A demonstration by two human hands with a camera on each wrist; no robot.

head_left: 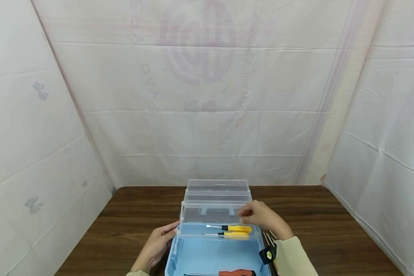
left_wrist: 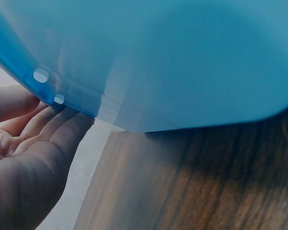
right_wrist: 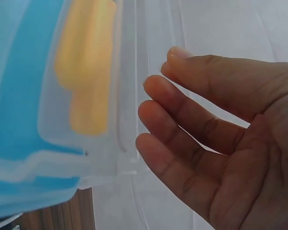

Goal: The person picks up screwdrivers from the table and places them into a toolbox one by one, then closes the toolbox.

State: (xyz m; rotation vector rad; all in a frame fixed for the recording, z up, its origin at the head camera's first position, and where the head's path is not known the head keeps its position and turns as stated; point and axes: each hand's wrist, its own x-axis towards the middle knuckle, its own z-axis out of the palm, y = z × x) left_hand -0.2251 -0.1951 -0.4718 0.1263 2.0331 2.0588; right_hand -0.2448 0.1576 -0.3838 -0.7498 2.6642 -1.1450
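Observation:
A light blue plastic toolbox stands open, its clear stepped trays raised at the back. Two yellow-handled screwdrivers lie in the lowest tray, the upper one just above the other. An orange-handled screwdriver lies in the box's front. My left hand holds the box at its left edge; in the left wrist view, thumb and fingers meet that blue edge. My right hand is over the tray's right end, fingers loosely bent, nothing between them, beside the clear tray wall in the right wrist view.
Several metal tool shafts and a black latch-like piece show at the box's right side, partly behind the right sleeve. Brown wood-grain table lies beneath. White sheets hang behind and on both sides.

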